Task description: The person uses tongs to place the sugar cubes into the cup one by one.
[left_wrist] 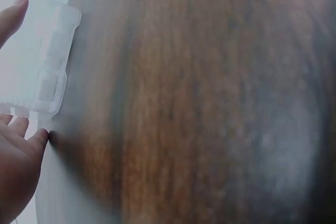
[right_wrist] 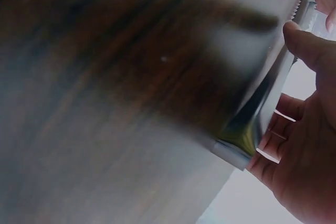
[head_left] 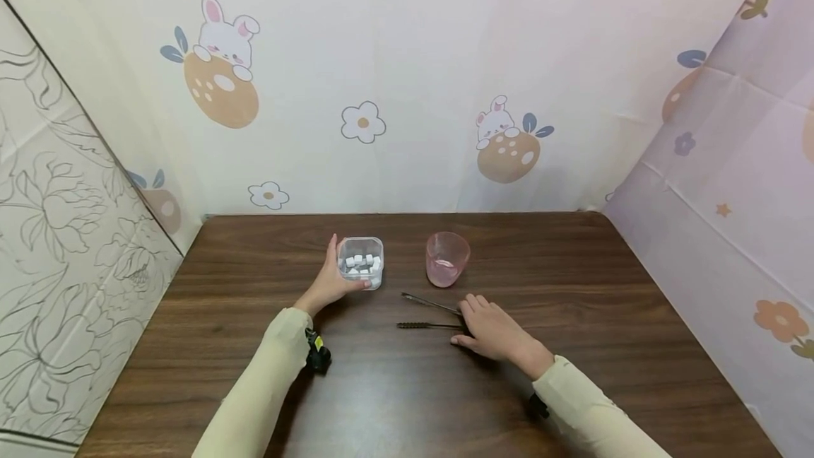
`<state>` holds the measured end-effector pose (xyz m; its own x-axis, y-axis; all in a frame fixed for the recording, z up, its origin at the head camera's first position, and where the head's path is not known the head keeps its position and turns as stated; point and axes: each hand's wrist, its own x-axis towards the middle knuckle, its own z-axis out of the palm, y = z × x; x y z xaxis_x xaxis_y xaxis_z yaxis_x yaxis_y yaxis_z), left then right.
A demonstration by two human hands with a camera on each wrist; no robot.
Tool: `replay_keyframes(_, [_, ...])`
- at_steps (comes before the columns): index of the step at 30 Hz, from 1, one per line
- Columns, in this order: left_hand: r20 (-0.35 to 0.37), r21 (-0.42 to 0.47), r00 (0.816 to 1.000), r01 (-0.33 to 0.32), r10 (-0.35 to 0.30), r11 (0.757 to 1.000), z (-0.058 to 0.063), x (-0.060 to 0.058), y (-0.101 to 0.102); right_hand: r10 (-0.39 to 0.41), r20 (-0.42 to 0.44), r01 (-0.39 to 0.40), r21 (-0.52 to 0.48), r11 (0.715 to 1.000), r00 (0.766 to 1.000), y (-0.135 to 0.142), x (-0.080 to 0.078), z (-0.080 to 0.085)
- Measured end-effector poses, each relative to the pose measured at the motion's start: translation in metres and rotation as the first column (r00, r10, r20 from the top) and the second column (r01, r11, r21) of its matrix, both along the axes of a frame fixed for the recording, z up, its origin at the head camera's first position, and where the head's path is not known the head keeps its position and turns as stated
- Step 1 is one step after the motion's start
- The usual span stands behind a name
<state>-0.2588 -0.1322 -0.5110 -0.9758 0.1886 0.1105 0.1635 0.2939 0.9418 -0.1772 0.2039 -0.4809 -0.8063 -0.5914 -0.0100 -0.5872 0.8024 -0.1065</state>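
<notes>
At the left my left hand (head_left: 332, 281) grips a small clear plastic container (head_left: 377, 280), its thumb along the near side and fingers round the left side. Several white cubes (head_left: 359, 259) lie inside. The container's wall (left_wrist: 59, 72) also shows at the left edge of the left wrist view, between thumb and fingers. My right hand (head_left: 494, 332) holds a pair of metal tongs (head_left: 427, 325) near the bent end. Their two arms spread apart and point left, low over the table. In the right wrist view, thumb and fingers lie on opposite sides of the tongs (right_wrist: 272, 95).
A pink translucent cup (head_left: 447, 263) stands upright right of the container, behind the tongs. All of this is on a dark wooden table (head_left: 356, 401). A patterned wall covering (head_left: 407, 161) rises at the table's back edge, with more at both sides.
</notes>
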Motion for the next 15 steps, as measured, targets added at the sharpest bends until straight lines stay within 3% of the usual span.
replay_keyframes(5, [-0.077, 0.055, 0.997, 0.029, -0.025, 0.998, -0.003, 0.0008, -0.0012, 0.0, -0.033, 0.0, -0.011, 1.0, 0.999, 0.0007, 0.0014, -0.0033])
replay_keyframes(8, [-0.047, 0.065, 0.998, 0.04, -0.037, 0.997, -0.0022, -0.002, -0.0008, 0.015, -0.067, -0.016, -0.016, 1.0, 0.998, 0.0008, 0.0019, -0.004])
replay_keyframes(12, [0.057, 0.035, 0.998, 0.039, -0.041, 0.999, -0.0012, -0.0072, -0.0005, 0.044, -0.114, -0.048, -0.034, 0.998, 0.992, 0.0015, 0.0015, -0.0056])
replay_keyframes(15, [0.081, 0.032, 0.996, 0.039, -0.042, 0.999, -0.0016, -0.0083, -0.0002, 0.061, -0.149, -0.068, -0.043, 0.997, 0.987, 0.002, 0.0012, -0.007])
